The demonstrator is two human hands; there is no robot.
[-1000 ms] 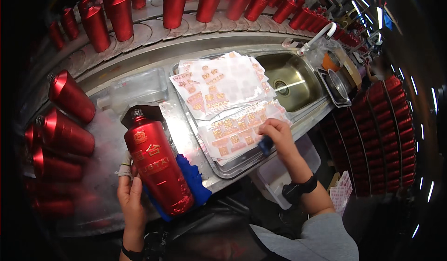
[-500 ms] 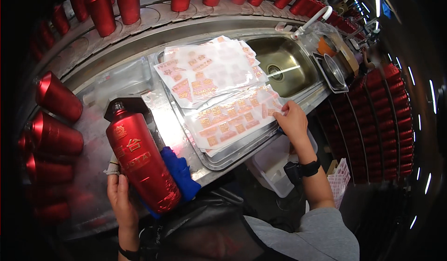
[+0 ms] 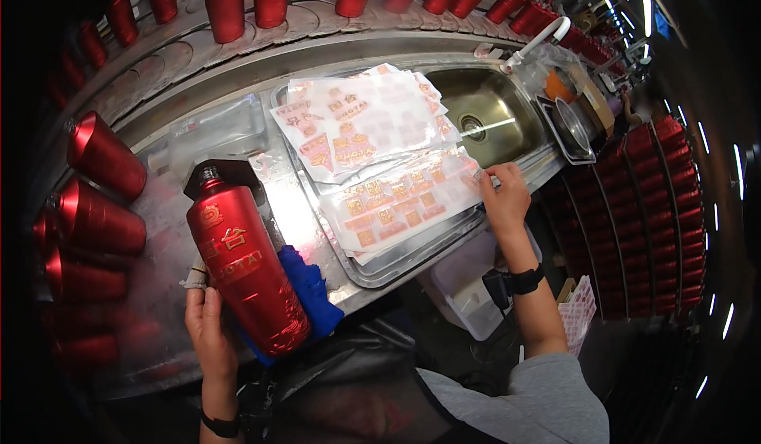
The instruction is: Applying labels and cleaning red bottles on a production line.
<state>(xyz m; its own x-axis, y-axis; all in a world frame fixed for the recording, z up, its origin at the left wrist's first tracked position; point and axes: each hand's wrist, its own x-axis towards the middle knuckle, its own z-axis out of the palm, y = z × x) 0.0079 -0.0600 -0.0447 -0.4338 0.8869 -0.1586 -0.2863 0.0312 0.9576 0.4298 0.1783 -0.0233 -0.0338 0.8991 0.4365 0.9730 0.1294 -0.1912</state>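
A red metallic bottle (image 3: 250,273) with gold raised marks lies tilted, its neck toward a black hexagonal plate (image 3: 222,176). A blue cloth (image 3: 311,289) is bunched along its right side. My left hand (image 3: 210,334) is beside the bottle's left side, fingers mostly straight. Its fingertips are by a small pale wrapped piece (image 3: 195,276); whether they press on it I cannot tell. At the right end of a sheet of gold and pink stickers (image 3: 396,206), my right hand (image 3: 507,197) pinches a small sticker (image 3: 479,176).
More printed sheets (image 3: 361,119) lie stacked on a metal tray (image 3: 372,273). Behind them is a sink (image 3: 515,127) with a white tap (image 3: 547,36). Red bottles (image 3: 223,4) line a curved conveyor; others (image 3: 107,158) stand at left. A white bin (image 3: 468,309) is below the counter.
My right hand has drawn away from the sheet's right end with a sticker between its fingers. My left hand stays beside the bottle. Bottles on the conveyor have shifted right.
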